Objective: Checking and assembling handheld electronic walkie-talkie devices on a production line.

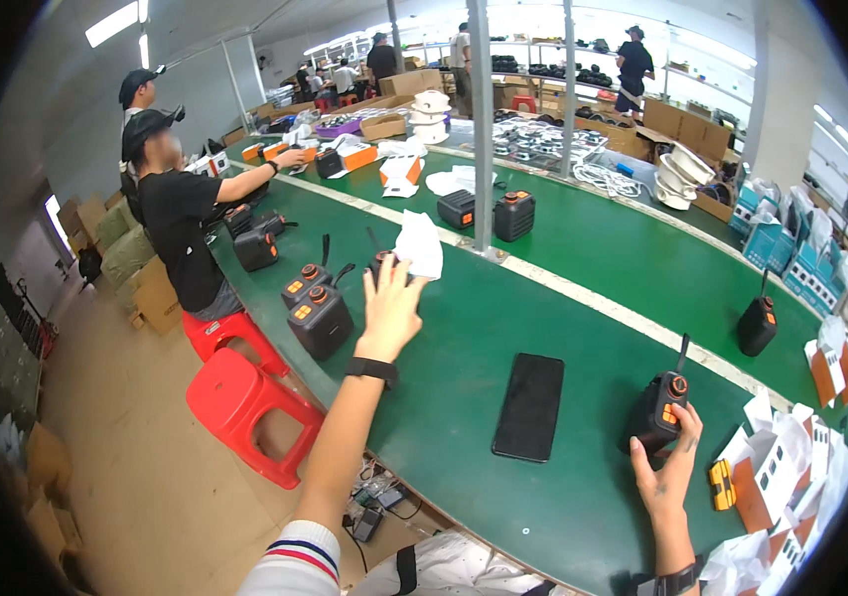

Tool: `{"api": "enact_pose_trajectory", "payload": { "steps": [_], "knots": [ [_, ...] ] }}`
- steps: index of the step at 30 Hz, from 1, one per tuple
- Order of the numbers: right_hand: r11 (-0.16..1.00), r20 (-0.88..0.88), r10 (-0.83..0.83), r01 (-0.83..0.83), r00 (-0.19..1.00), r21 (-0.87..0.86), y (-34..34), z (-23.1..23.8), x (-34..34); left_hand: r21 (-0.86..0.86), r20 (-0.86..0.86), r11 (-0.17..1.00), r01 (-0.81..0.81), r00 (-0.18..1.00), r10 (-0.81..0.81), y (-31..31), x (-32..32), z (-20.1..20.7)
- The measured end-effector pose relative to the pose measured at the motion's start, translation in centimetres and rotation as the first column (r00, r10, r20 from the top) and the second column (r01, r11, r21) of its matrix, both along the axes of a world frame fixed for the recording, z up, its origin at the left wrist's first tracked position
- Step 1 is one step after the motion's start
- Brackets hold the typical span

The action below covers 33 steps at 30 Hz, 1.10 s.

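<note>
On the right of the green table, my right hand (670, 462) is wrapped round a black box-shaped device (654, 409), speaker-like, with an orange-ringed knob, orange buttons and a strap. My left hand (391, 310) stretches forward with fingers spread, over another dark device (378, 264) that they mostly hide. Against it stands a white bag or sheet (420, 244), close to my fingertips; whether I touch it I cannot tell. Left of that hand are two similar black devices (320, 323) with straps. Between my hands lies a black smartphone (528, 407), flat.
White and orange boxes (774, 475) and a yellow-black item (722, 484) crowd the right edge. Further devices (514, 216) stand across the pale strip, near a grey post (482, 129). Red stools (253, 412) sit at the left edge, where a co-worker (178, 219) reaches over the table.
</note>
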State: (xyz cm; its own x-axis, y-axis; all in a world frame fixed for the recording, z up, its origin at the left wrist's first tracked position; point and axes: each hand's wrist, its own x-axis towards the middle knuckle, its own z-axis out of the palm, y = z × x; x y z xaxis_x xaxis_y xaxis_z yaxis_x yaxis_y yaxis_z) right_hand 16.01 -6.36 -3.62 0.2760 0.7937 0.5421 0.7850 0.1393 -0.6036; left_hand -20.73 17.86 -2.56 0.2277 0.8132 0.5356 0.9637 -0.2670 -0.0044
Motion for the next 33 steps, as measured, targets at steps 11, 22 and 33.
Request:
{"api": "enact_pose_trajectory", "payload": {
  "steps": [11,22,33],
  "knots": [
    [0.999,0.033,0.003,-0.002,0.999,-0.036,-0.1,0.2,0.4,-0.21,0.245,0.802,0.558,0.825,-0.51,1.2,7.8,6.1],
    [0.997,0.123,0.058,-0.064,0.991,0.046,0.3,0.3,0.7,-0.211,0.277,0.949,0.234,0.945,-0.171,20.9,18.6,5.0],
    [0.998,0.11,0.043,-0.048,0.993,0.046,0.5,0.5,0.9,-0.041,0.363,0.929,0.367,0.872,-0.329,20.4,19.3,1.4]
  ]
}}
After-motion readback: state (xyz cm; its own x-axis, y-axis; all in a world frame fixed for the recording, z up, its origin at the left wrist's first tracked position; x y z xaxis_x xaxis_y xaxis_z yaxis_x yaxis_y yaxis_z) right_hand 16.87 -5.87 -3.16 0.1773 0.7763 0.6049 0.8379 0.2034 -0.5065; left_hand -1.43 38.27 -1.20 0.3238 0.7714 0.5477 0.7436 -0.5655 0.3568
